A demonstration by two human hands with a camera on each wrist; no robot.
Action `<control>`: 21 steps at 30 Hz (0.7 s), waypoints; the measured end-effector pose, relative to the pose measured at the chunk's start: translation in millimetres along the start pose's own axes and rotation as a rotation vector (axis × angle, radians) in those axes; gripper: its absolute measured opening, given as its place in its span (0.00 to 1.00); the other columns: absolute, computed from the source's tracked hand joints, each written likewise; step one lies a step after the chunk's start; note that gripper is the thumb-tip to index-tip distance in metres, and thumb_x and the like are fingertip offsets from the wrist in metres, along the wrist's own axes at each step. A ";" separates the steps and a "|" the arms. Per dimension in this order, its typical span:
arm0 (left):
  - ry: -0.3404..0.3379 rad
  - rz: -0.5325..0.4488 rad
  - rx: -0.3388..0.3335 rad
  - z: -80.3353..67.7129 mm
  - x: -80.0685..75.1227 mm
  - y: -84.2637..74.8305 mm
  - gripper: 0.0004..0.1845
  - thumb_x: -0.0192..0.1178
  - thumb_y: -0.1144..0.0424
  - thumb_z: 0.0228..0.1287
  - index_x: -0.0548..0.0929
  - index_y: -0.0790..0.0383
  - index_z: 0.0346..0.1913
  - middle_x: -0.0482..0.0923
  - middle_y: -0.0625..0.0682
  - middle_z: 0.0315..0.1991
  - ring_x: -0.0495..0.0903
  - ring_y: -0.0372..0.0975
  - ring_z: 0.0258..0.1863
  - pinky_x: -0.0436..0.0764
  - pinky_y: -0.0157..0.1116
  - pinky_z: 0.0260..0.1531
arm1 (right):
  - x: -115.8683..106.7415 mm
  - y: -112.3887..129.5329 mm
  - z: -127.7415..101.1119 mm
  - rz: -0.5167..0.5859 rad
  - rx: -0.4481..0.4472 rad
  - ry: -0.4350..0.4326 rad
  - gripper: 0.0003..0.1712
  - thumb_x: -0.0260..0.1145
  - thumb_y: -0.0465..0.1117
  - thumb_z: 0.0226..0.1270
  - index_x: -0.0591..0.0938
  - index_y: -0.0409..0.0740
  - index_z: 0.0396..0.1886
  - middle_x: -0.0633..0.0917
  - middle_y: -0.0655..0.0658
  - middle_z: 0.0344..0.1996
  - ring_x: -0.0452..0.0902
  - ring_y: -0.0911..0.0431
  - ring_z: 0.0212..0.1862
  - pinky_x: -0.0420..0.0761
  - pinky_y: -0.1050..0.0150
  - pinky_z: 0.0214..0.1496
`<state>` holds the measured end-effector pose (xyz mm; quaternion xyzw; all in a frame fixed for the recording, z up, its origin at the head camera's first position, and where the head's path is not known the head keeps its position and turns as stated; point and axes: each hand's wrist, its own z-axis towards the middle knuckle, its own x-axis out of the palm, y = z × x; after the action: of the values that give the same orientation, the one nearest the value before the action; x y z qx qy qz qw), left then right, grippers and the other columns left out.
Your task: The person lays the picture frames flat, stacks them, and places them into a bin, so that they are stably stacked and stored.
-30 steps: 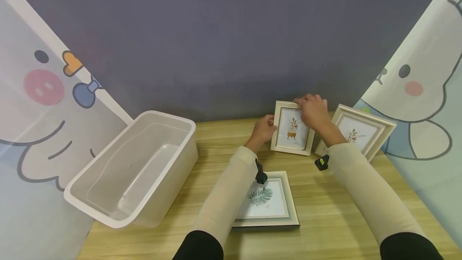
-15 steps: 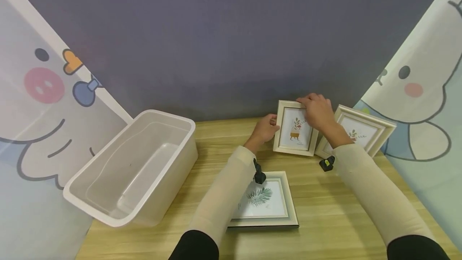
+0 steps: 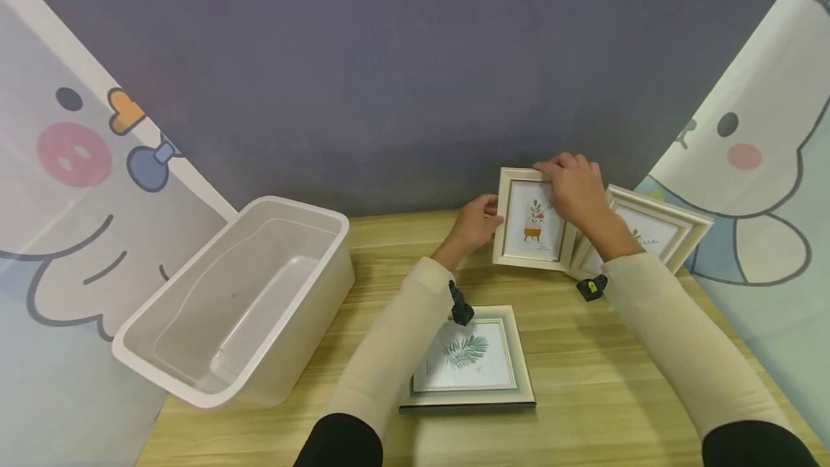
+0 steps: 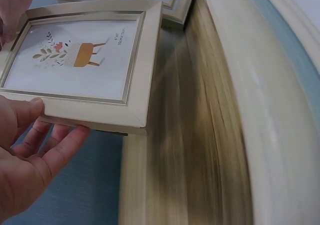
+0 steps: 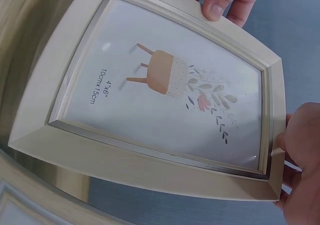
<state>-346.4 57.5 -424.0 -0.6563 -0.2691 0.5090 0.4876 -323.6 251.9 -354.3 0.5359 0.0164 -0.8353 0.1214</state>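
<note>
A small cream picture frame (image 3: 533,220) with a drawing of a plant on a stool is held upright near the back of the wooden table (image 3: 583,380). My left hand (image 3: 476,222) pinches its left edge, the thumb (image 4: 25,112) on the front and the fingers behind. My right hand (image 3: 573,186) grips its top right corner. The right wrist view shows the frame (image 5: 165,95) close up, with left fingertips (image 5: 222,2) at one edge and my right hand (image 5: 302,155) at the other. Its right side overlaps a larger frame (image 3: 655,233).
The larger cream frame leans at the back right against a cartoon curtain (image 3: 765,164). A third frame (image 3: 470,360), with a leaf print, lies flat near the table's front. An open white plastic bin (image 3: 240,301) stands on the left. A grey wall is behind.
Both hands have carried the small frame to the right and slightly up; it now overlaps the larger frame's left edge. The other frames and the bin have not moved.
</note>
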 end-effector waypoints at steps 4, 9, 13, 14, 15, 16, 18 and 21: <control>0.006 0.000 0.020 -2.3 -3.3 -2.9 0.22 0.57 0.63 0.69 0.71 0.54 0.64 0.78 0.51 0.51 0.81 0.40 0.47 0.84 0.31 0.35 | -4.4 1.3 -2.1 0.003 -0.008 -0.015 0.26 0.53 0.27 0.60 0.80 0.46 0.57 0.80 0.34 0.50 0.72 0.36 0.51 0.68 0.41 0.44; 0.016 0.104 0.065 -7.3 -12.5 -7.8 0.23 0.57 0.61 0.69 0.70 0.56 0.65 0.79 0.53 0.52 0.81 0.41 0.48 0.83 0.29 0.34 | -10.8 4.4 -6.4 0.011 -0.024 -0.029 0.25 0.52 0.27 0.62 0.80 0.46 0.57 0.80 0.34 0.49 0.72 0.36 0.49 0.69 0.41 0.43; 0.022 0.202 0.095 -12.1 -22.0 -10.2 0.24 0.56 0.58 0.69 0.69 0.54 0.66 0.80 0.51 0.53 0.80 0.41 0.50 0.82 0.30 0.38 | -15.8 7.0 -9.8 0.018 -0.044 -0.020 0.24 0.49 0.29 0.67 0.79 0.48 0.58 0.80 0.34 0.49 0.73 0.36 0.48 0.70 0.41 0.41; 0.022 0.219 0.099 -13.6 -24.4 -10.9 0.24 0.56 0.58 0.69 0.69 0.53 0.67 0.80 0.50 0.53 0.80 0.40 0.50 0.82 0.31 0.40 | -16.7 7.5 -10.6 0.021 -0.049 -0.014 0.23 0.49 0.30 0.69 0.79 0.48 0.58 0.80 0.34 0.49 0.73 0.36 0.48 0.70 0.41 0.41; 0.023 0.233 0.102 -15.4 -26.8 -11.7 0.24 0.56 0.58 0.70 0.69 0.53 0.67 0.80 0.50 0.53 0.80 0.40 0.51 0.82 0.32 0.42 | -17.5 7.9 -11.2 0.023 -0.056 -0.008 0.23 0.48 0.30 0.70 0.79 0.48 0.59 0.80 0.34 0.49 0.73 0.36 0.48 0.71 0.42 0.40; 0.025 0.251 0.105 -17.2 -29.0 -12.4 0.24 0.56 0.57 0.70 0.69 0.52 0.67 0.79 0.49 0.53 0.79 0.40 0.51 0.81 0.33 0.44 | -18.4 8.5 -12.1 0.029 -0.062 -0.003 0.22 0.48 0.31 0.70 0.78 0.48 0.59 0.80 0.34 0.49 0.74 0.36 0.48 0.71 0.42 0.40; 0.028 0.283 0.116 -20.6 -33.4 -14.2 0.24 0.55 0.57 0.70 0.68 0.52 0.67 0.79 0.49 0.53 0.79 0.39 0.52 0.81 0.35 0.48 | -19.8 9.5 -13.6 0.039 -0.077 0.004 0.23 0.49 0.31 0.70 0.78 0.47 0.60 0.80 0.34 0.49 0.74 0.36 0.48 0.72 0.42 0.41; 0.035 0.328 0.133 -25.5 -39.3 -17.2 0.25 0.55 0.56 0.70 0.68 0.52 0.68 0.80 0.48 0.53 0.79 0.38 0.52 0.80 0.36 0.49 | -22.5 11.2 -16.9 0.058 -0.099 -0.003 0.23 0.50 0.30 0.69 0.78 0.46 0.60 0.81 0.33 0.49 0.74 0.36 0.48 0.73 0.41 0.41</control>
<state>-333.4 21.3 -392.2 -0.6663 -0.1158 0.5871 0.4450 -297.2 247.8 -340.0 0.5281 0.0420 -0.8305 0.1720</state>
